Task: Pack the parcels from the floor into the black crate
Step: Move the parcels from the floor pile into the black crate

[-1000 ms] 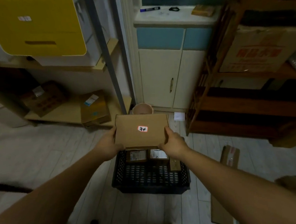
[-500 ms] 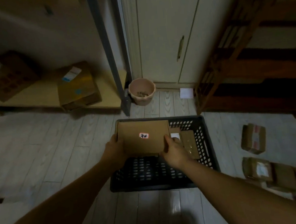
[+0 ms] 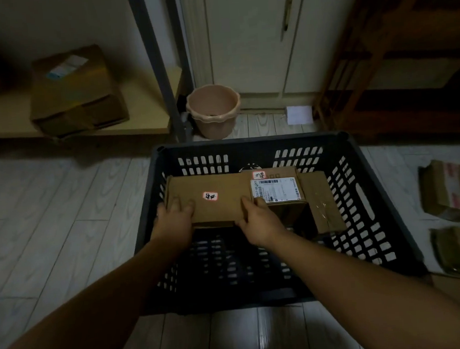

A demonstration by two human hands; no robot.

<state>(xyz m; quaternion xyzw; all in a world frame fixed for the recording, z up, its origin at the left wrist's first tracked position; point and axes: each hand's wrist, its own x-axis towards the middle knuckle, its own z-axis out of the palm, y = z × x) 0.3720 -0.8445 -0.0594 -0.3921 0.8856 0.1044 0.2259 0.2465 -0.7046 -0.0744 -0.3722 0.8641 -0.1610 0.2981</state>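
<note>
Gripping the near edge of a flat parcel [image 3: 211, 203], the left hand [image 3: 175, 220] and right hand [image 3: 261, 222] hold it inside the black crate [image 3: 248, 143], at its far left, just beside a labelled box [image 3: 278, 194]. On the floor [image 3: 62, 213] to the right lie loose parcels [image 3: 447, 189].

A flat parcel [image 3: 209, 200] lies in the crate [image 3: 383, 207], left of two boxes [image 3: 279, 195].

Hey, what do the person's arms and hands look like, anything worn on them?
Both forearms are bare, with no sleeves in view. The left hand and right hand wear no gloves, and no watch, bracelet or ring shows, though the light is dim.
</note>
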